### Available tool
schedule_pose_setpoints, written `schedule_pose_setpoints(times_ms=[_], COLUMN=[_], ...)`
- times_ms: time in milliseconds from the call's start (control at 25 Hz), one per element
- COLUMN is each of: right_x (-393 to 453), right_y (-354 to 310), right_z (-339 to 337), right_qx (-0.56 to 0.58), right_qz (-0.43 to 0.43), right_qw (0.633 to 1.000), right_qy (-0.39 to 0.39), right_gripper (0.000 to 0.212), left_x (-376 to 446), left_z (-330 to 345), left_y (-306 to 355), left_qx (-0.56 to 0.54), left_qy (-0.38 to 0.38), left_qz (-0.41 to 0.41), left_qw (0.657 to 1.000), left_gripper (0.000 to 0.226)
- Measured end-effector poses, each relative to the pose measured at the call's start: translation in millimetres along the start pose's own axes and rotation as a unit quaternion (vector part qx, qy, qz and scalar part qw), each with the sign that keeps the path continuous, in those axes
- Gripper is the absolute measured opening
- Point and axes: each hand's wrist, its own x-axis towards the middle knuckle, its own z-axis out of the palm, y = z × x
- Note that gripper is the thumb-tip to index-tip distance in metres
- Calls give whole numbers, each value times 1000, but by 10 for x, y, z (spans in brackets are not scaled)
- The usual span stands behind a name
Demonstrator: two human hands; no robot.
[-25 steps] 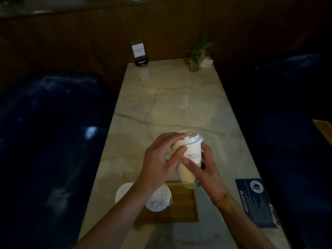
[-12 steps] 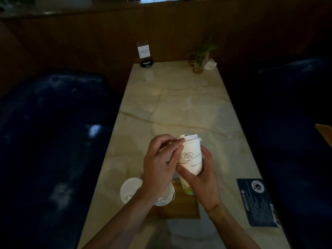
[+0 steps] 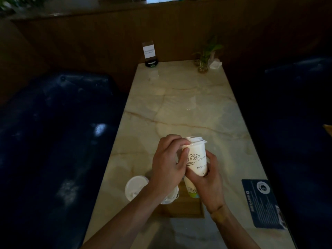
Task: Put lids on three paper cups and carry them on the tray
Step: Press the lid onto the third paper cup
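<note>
I hold a white paper cup (image 3: 197,160) with a line drawing, lifted and tilted above the wooden tray (image 3: 183,209). My right hand (image 3: 209,180) grips its lower body from the right. My left hand (image 3: 168,164) is closed around the cup's top left, fingers pressing the white lid (image 3: 195,140) at the rim. The lid's right side sticks up unevenly. Two other lidded cups stand below: one (image 3: 134,187) left of my left wrist, one (image 3: 170,197) mostly hidden under it. A cup bottom with green print (image 3: 192,190) shows beneath my hands; whose it is I cannot tell.
The marble table (image 3: 179,108) runs away from me between two dark blue sofas (image 3: 53,132). A dark blue card (image 3: 264,202) lies at the near right edge. A sign holder (image 3: 149,53) and a small plant (image 3: 203,58) stand at the far end by the wooden wall.
The cup has stayed in both hands, tilting a little more to the right. My left fingers have shifted along the lid's rim.
</note>
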Motion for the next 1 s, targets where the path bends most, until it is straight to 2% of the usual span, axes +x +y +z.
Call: schedule_pose_setpoints(times_ms=[120,360,680,840,1000], right_x=[27,62,-50,-58,-46], right_y=[-16,-83,-203,-220,-208], right_z=[-43,-72,-111,-133,-117], right_qx=[-20,-92,-44,-23,-2], right_qz=[5,49,22,47,74], right_qw=[1000,994,999,998,996], right_qy=[-23,-46,-18,-34,-50], right_gripper=[63,67,71,79,72], left_x=[12,-66,-103,-101,-125], left_z=[-30,-49,-154,-156,-144], left_y=[-16,-52,-16,7,5], left_qx=[23,28,-24,-49,-40], left_qy=[-36,-58,-7,-1,-7], left_qz=[23,35,26,14,5], left_qw=[999,997,999,999,999], left_gripper=[18,24,14,12,10])
